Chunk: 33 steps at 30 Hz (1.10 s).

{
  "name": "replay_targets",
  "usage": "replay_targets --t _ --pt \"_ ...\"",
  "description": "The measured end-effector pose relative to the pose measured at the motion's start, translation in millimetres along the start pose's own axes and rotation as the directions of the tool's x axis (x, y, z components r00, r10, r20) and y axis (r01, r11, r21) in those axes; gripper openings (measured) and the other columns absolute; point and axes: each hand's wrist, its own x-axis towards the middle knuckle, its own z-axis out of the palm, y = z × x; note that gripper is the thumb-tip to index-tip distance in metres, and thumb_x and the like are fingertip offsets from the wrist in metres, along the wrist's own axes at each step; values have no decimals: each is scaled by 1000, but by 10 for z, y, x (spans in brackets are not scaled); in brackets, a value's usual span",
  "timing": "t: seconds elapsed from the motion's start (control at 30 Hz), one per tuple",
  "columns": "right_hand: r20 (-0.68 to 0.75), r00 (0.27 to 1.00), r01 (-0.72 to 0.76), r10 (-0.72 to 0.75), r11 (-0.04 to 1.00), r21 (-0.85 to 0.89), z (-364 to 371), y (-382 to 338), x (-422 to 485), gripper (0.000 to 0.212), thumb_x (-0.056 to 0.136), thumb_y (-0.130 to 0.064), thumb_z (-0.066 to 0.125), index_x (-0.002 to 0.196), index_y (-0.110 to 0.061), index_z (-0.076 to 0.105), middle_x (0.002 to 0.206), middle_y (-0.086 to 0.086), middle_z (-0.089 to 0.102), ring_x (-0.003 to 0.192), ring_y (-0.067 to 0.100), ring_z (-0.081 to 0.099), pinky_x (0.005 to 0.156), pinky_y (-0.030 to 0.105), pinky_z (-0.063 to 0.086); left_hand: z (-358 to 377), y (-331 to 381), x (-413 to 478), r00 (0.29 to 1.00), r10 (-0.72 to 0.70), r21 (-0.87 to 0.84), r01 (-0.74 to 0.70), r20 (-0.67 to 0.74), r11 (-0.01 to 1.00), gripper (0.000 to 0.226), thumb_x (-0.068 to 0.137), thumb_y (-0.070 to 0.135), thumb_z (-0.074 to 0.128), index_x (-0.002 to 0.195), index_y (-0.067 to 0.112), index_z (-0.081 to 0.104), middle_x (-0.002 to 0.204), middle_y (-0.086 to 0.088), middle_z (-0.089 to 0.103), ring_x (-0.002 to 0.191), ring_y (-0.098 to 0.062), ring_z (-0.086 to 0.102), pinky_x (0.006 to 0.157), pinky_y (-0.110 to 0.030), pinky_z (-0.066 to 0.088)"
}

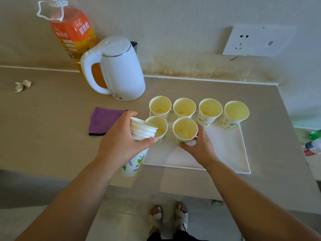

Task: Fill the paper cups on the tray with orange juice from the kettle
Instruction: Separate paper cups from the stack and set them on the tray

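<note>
Paper cups (210, 110) look empty on the tray (225, 150), so laying-out is in hand: left hand (119, 138) grips the nested stack (141, 131), right hand (198, 146) holds the near cup (185, 131); next, seat another before lifting the kettle (119, 70).

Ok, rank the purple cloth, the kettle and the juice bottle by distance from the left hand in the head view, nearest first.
1. The purple cloth, on the counter just left of the left hand.
2. The kettle, farther back, toward the wall.
3. The juice bottle, behind the kettle, against the wall.
</note>
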Motion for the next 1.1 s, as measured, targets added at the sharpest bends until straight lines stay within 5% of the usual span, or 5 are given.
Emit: replay_targets --t 0.23,0.4,0.53,0.63,1.1 --pt "57 998 23 -14 989 -146 -139 -3 -55 90 69 -16 82 142 -21 30 139 -3 41 122 14 45 101 34 42 83 96 -14 1000 9 18 -9 -2 1000 94 56 56 82 131 26 35 114 14 51 105 -13 54 84 -36 48" --pt "-213 951 222 -224 975 -31 -285 -480 -252 33 79 -18 62 108 -29 51 107 -14 54 89 1 50 79 22 44 156 201 -38 998 58 31 -58 -7 998 85 54 52 84 122 27 40 107 16 53 97 -10 54 74 -31 46" --pt "148 924 353 -353 935 22 -242 -971 -256 20 81 -43 59 99 -34 61 98 -18 55 81 3 50 70 11 37 208 305 -48 990 144 68 -144 2 987 86 56 51 83 129 30 42 119 15 54 104 -8 53 76 -30 46" --pt "185 887 428 -424 904 21 -178 -1126 -274 6 85 -36 59 85 -31 61 84 -18 55 74 -1 48 67 11 34 190 370 -44 983 183 95 -180 -20 979 89 62 51 81 137 30 38 129 14 51 112 -9 52 78 -26 43" --pt "-84 983 182 -163 929 322 -78 -1363 -384 26 94 -14 55 72 -27 54 93 -9 50 77 -4 47 72 9 39 206 603 -41 970 216 218 -188 -115 958 94 76 58 63 150 20 18 144 5 39 126 -18 45 81 -33 43"
